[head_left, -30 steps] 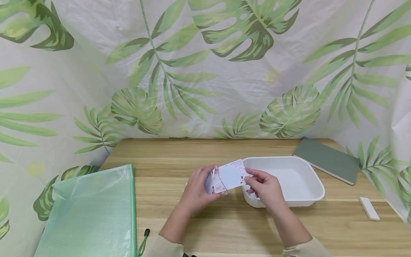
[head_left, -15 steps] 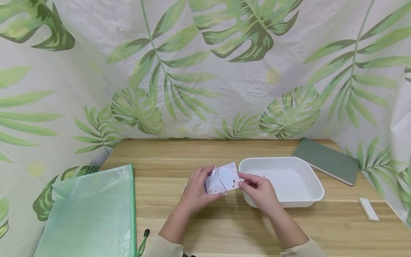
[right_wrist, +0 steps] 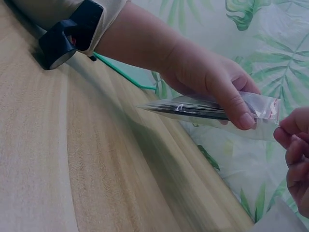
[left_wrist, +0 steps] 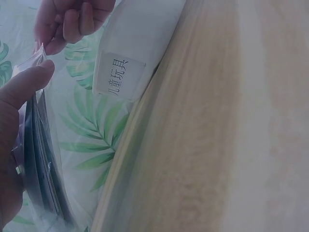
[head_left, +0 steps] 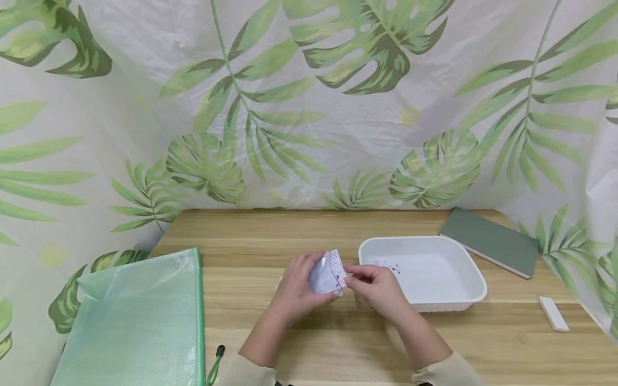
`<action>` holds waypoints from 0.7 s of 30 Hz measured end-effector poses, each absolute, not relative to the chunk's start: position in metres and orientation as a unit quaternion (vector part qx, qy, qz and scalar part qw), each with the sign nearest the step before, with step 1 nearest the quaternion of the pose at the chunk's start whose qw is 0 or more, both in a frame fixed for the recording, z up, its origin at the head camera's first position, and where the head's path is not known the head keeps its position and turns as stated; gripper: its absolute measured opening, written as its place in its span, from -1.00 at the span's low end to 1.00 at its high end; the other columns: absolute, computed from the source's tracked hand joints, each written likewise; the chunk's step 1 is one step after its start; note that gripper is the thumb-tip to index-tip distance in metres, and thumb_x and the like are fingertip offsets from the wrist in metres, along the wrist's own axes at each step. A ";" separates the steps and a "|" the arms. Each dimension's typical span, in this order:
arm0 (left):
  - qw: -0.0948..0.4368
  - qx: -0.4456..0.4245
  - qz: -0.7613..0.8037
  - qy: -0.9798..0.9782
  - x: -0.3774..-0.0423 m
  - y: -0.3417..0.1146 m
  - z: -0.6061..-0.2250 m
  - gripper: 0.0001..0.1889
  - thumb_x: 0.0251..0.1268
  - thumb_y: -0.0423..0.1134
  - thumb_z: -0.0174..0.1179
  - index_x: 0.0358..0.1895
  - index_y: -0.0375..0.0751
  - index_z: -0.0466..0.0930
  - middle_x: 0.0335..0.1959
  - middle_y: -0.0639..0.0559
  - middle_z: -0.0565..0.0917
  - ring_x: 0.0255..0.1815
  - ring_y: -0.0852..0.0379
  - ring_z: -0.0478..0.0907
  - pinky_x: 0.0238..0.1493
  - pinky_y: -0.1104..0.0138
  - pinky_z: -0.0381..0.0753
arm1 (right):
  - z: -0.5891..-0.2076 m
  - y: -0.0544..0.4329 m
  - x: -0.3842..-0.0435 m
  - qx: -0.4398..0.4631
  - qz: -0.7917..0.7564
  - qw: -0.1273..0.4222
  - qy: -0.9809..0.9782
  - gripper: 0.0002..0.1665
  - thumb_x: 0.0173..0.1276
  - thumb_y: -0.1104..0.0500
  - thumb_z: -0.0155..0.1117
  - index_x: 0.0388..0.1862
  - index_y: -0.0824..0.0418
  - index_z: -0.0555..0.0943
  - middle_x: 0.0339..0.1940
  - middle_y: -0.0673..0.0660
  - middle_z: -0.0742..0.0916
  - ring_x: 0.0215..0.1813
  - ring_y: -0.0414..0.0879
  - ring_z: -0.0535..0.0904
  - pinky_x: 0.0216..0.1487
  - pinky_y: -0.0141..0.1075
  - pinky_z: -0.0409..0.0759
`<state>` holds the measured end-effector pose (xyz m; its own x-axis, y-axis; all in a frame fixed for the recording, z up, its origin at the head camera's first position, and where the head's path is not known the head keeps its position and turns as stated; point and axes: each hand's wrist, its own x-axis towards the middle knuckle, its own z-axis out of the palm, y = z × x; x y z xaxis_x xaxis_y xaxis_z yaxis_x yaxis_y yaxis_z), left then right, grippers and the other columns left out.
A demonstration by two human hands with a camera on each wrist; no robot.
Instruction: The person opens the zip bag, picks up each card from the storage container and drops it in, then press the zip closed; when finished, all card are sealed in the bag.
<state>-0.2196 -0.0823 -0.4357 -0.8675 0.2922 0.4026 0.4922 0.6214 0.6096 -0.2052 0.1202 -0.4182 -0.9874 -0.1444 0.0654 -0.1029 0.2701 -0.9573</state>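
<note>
My left hand [head_left: 298, 281] holds a clear plastic bag [right_wrist: 193, 110] with a thin stack of cards inside, thumb on one face. A white card [head_left: 334, 271] with small reddish prints lies mostly within the bag, its right end just past the curved bag opening. My right hand [head_left: 376, 287] pinches at that end between thumb and index finger. From the left wrist view, the dark card edges [left_wrist: 41, 159] show in layers, and the right hand's fingers [left_wrist: 72, 26] meet the tip of the bag. Part of the stack is hidden behind the left hand.
A white tub [head_left: 429, 307] stands right of the hands; a small reddish print shows at its left inner side, and its outside bears a label [left_wrist: 124, 75]. Behind it lies a green notebook [head_left: 492, 241], and further right a white block [head_left: 554, 314]. A green mesh pouch [head_left: 140, 321] lies left.
The white card has slid left into the bag, and the right hand has moved left with it, off the tub's front-left corner. The left hand has stayed in place.
</note>
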 end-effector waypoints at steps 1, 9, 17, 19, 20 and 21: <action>0.133 -0.220 -0.376 -0.891 -0.219 -0.083 -0.435 -0.08 -0.23 -0.02 0.58 0.33 -0.16 0.41 0.18 -0.06 0.54 0.20 -0.04 0.45 0.16 0.06 0.49 | -0.418 0.119 -0.206 -0.084 -0.600 0.022 0.795 -0.64 0.22 0.27 0.37 0.01 0.36 0.69 -0.47 0.05 0.68 -0.50 -0.29 0.45 -0.51 -0.47 0.43; 0.140 -0.226 -0.377 -0.887 -0.219 -0.084 -0.436 -0.10 -0.23 -0.02 0.58 0.32 -0.12 0.43 0.15 -0.04 0.55 0.16 0.00 0.46 0.08 0.13 0.52 | -0.422 0.112 -0.209 -0.134 -0.591 0.047 0.794 -0.63 0.23 0.29 0.33 0.02 0.41 0.67 -0.53 -0.02 0.59 -0.52 -0.31 0.41 -0.53 -0.48 0.40; 0.136 -0.224 -0.384 -0.886 -0.218 -0.084 -0.435 -0.12 -0.22 -0.05 0.58 0.32 -0.11 0.43 0.14 -0.03 0.55 0.15 0.03 0.45 0.06 0.15 0.52 | -0.423 0.113 -0.213 -0.149 -0.557 0.052 0.815 -0.63 0.24 0.26 0.34 0.02 0.38 0.68 -0.42 0.07 0.65 -0.44 -0.29 0.45 -0.47 -0.47 0.44; 0.132 -0.222 -0.385 -0.886 -0.218 -0.084 -0.434 -0.11 -0.22 -0.05 0.58 0.33 -0.11 0.42 0.16 -0.04 0.54 0.16 0.03 0.45 0.07 0.14 0.53 | -0.419 0.117 -0.215 -0.138 -0.561 0.055 0.814 -0.61 0.27 0.22 0.34 0.06 0.35 0.67 -0.47 0.02 0.62 -0.47 -0.29 0.44 -0.50 -0.47 0.43; 0.131 -0.221 -0.385 -0.886 -0.218 -0.084 -0.434 -0.11 -0.22 -0.05 0.58 0.33 -0.10 0.41 0.17 -0.05 0.54 0.16 0.03 0.45 0.09 0.12 0.52 | -0.417 0.121 -0.216 -0.128 -0.567 0.057 0.812 -0.60 0.28 0.21 0.33 0.07 0.34 0.66 -0.49 0.00 0.60 -0.50 -0.28 0.43 -0.51 -0.47 0.42; 0.130 -0.221 -0.385 -0.886 -0.218 -0.084 -0.434 -0.10 -0.22 -0.05 0.58 0.34 -0.10 0.41 0.17 -0.05 0.54 0.17 0.02 0.45 0.11 0.11 0.52 | -0.415 0.126 -0.219 -0.118 -0.570 0.055 0.811 -0.60 0.30 0.19 0.32 0.09 0.34 0.65 -0.48 0.00 0.62 -0.52 -0.28 0.43 -0.52 -0.45 0.44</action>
<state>-0.2176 -0.0840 -0.4335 -0.8684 0.2913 0.4012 0.4921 0.6052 0.6258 -0.2187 0.1261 -0.4150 -0.9661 -0.2543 0.0442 -0.1278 0.3221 -0.9380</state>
